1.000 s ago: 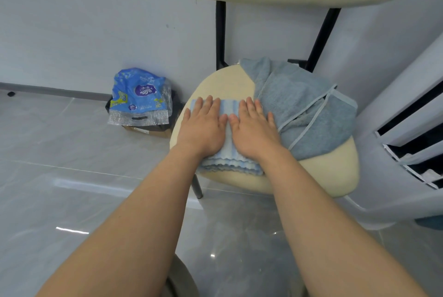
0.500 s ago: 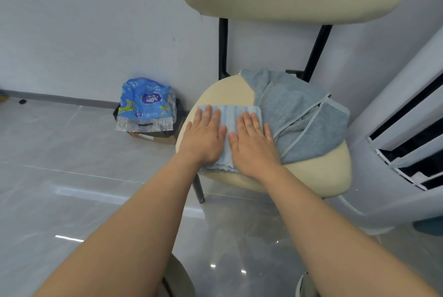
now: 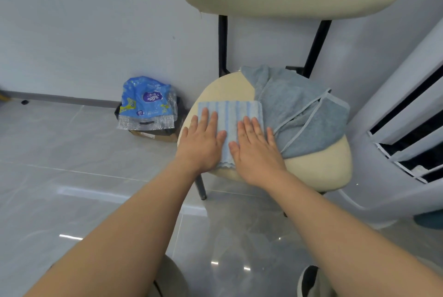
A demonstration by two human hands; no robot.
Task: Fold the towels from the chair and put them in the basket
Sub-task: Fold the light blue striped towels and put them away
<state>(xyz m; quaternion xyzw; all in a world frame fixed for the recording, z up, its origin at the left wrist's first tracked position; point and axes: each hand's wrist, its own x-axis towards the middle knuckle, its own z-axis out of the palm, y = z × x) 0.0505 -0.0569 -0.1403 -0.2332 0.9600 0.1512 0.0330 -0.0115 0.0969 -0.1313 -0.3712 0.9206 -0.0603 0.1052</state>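
I record the folding step as in hand, at its pressing stage. The left hand (image 3: 201,145) lies palm down on the left part of the striped towel (image 3: 230,112), fingers straight; its grip is fully open, pressing and holding nothing. The striped towel, pale blue, sits folded to a small rectangle on the near-left part of the chair seat (image 3: 318,169). The right hand (image 3: 257,155) lies flat on the towel's right part, grip likewise open and holding nothing; its outer fingers reach the edge of the grey-blue towel (image 3: 299,109). That second towel is heaped unfolded on the far-right part of the seat. The basket is not in view. My judgement: one towel is folded or nearly so, one awaits folding, none is shown delivered. The next move calls for both grips to close on the stack's edges so the layers lift together without sliding open, then a carry to the basket. As to writing: the blue plastic package (image 3: 146,102) on the floor at the left, by the wall, bears a purple oval emblem and yellow marks, but its lettering is too small for me to read. I see no label on either towel, nor on the white slatted unit (image 3: 407,126) at the right.
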